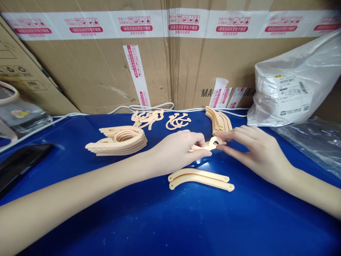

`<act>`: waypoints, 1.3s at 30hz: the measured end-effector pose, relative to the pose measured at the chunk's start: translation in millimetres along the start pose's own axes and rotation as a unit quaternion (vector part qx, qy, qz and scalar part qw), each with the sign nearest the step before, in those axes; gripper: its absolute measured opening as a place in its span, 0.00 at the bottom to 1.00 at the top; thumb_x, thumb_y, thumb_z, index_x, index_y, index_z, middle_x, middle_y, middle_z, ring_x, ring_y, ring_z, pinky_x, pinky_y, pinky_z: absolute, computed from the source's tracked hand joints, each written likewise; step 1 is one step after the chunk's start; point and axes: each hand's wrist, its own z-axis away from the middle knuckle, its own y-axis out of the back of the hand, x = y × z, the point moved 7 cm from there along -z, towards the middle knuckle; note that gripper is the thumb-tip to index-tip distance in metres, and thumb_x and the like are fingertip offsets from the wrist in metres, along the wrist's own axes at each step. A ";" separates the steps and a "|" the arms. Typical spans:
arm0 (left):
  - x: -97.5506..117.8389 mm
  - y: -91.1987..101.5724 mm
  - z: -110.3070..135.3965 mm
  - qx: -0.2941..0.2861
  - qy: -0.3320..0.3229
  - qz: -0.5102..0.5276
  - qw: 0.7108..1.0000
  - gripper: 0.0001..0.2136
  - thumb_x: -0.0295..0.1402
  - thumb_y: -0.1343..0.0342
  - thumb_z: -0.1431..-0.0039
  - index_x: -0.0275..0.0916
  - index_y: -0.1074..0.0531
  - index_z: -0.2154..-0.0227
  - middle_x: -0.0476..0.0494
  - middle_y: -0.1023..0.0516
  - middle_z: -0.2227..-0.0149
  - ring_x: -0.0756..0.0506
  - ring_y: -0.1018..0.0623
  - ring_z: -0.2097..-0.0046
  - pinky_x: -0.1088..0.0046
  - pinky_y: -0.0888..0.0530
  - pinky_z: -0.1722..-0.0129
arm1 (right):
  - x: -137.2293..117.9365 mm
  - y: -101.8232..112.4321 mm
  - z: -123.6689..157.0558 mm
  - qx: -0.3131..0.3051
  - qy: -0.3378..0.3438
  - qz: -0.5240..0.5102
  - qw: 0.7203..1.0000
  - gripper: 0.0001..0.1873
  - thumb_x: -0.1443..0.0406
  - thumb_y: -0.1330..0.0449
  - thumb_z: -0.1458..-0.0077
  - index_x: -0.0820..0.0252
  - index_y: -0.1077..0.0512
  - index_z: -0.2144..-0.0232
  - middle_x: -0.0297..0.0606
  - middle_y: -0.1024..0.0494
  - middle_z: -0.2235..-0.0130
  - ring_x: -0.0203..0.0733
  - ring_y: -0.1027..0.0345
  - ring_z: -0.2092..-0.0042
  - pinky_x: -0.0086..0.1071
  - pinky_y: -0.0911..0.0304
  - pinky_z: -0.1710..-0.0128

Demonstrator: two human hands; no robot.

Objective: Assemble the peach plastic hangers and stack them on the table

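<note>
My left hand (178, 151) and my right hand (252, 149) meet over the blue table (170, 220), both pinching one small peach plastic piece (211, 143) between thumbs and fingers. Just in front of the hands lie two curved peach strips (200, 179), side by side. A stack of wide curved peach parts (118, 140) sits to the left of my left hand. Behind my right hand stands a fanned pile of curved strips (218, 121). Loose hook-shaped pieces (178, 121) and another cluster of hooks (147, 118) lie further back.
Large cardboard boxes (170, 60) wall off the back. A white plastic bag (295, 85) and clear plastic sheeting (314, 142) sit at the right. A dark flat object (21, 163) lies at the left edge, and a white cable (80, 114) runs along the table's back.
</note>
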 end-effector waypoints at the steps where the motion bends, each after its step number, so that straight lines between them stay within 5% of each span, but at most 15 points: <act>1: -1.5 0.7 1.6 0.002 0.006 0.003 1.000 0.10 0.40 0.46 0.36 0.39 0.29 0.68 0.49 0.23 0.65 0.46 0.26 0.61 0.71 0.37 0.65 | -0.9 1.0 0.1 0.003 0.002 0.003 1.000 0.08 0.62 0.43 0.38 0.58 0.28 0.58 0.39 0.21 0.61 0.45 0.28 0.61 0.39 0.36 0.63; 9: -9.5 18.3 29.2 0.095 -0.009 -0.054 0.994 0.11 0.36 0.49 0.34 0.40 0.34 0.51 0.43 0.27 0.50 0.44 0.28 0.51 0.68 0.32 0.53 | 8.5 0.1 2.4 0.004 -0.022 -0.054 0.998 0.05 0.65 0.41 0.40 0.57 0.26 0.61 0.37 0.20 0.63 0.43 0.27 0.62 0.36 0.33 0.61; 17: -23.6 16.9 65.9 0.036 -0.066 -0.277 0.958 0.12 0.31 0.56 0.32 0.42 0.28 0.55 0.43 0.27 0.51 0.41 0.29 0.52 0.60 0.32 0.54 | 12.5 -9.7 5.1 -0.036 -0.004 -0.076 0.996 0.08 0.65 0.43 0.39 0.59 0.23 0.62 0.39 0.20 0.62 0.44 0.28 0.60 0.38 0.33 0.59; 24: -30.9 23.2 75.4 0.048 -0.088 -0.316 0.943 0.12 0.32 0.56 0.31 0.41 0.26 0.59 0.44 0.25 0.54 0.42 0.29 0.53 0.61 0.31 0.55 | 5.9 -15.0 5.0 -0.061 0.047 -0.067 0.995 0.10 0.67 0.45 0.37 0.60 0.23 0.59 0.39 0.21 0.60 0.41 0.30 0.60 0.35 0.36 0.60; 39: -29.7 18.9 77.8 0.086 -0.120 -0.363 0.920 0.12 0.32 0.55 0.32 0.36 0.27 0.65 0.41 0.24 0.58 0.40 0.27 0.56 0.61 0.29 0.57 | 6.5 -19.5 6.3 -0.058 0.044 0.033 0.997 0.11 0.62 0.44 0.37 0.57 0.22 0.62 0.38 0.21 0.61 0.43 0.30 0.62 0.37 0.39 0.63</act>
